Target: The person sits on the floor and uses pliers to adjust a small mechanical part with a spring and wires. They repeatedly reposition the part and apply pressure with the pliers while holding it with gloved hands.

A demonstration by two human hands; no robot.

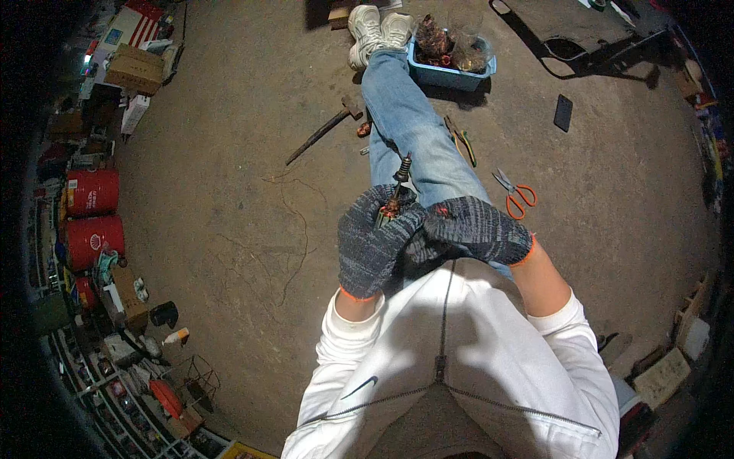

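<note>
Both my hands wear dark grey knit gloves with orange cuffs. My left hand (pixel 373 241) is closed round a small motor armature (pixel 392 208); its shaft with a spiral, worm-like section points up and away over my jeans, and reddish copper windings show between the fingers. Close beside it, my right hand (pixel 478 228) is closed with the fingers curled toward the left hand. A speck of copper colour shows at its fingertips, but what it grips is hidden. The two hands meet above my lap.
On the concrete floor lie a hammer (pixel 325 135), pliers (pixel 460 141), orange-handled scissors (pixel 517 194), a phone (pixel 563 113) and thin loose wire (pixel 304 222). A blue bin (pixel 451 76) with copper scrap stands by my shoes. Red drums (pixel 93 241) and shelves line the left.
</note>
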